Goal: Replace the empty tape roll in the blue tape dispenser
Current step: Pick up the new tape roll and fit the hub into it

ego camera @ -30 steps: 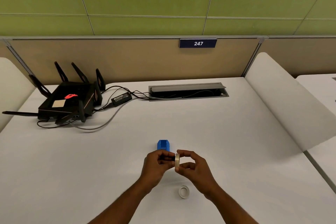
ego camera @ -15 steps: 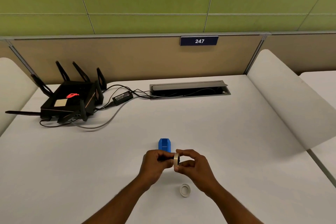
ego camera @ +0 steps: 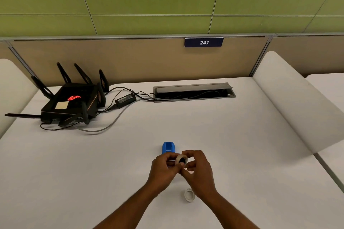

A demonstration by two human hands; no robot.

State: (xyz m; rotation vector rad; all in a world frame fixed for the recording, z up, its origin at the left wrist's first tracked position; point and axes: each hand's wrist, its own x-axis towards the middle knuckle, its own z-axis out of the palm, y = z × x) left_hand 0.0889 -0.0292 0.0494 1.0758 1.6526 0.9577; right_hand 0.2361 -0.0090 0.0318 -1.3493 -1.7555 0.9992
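Only the far end of the blue tape dispenser (ego camera: 168, 147) shows on the white desk (ego camera: 223, 135); the rest is hidden behind the left hand (ego camera: 163, 170). Both forearms reach forward, hands meeting. The right hand (ego camera: 199, 171) and left fingers pinch a tape roll (ego camera: 181, 159) between them, its dark centre barely legible. Nearer than the right wrist, a white empty ring (ego camera: 189, 195) lies flat.

The blue tape dispenser (ego camera: 168, 148) sits flat on the table. Just in front of it, a pale tape roll (ego camera: 181, 159) is held up. A white empty ring (ego camera: 189, 195) lies nearer.
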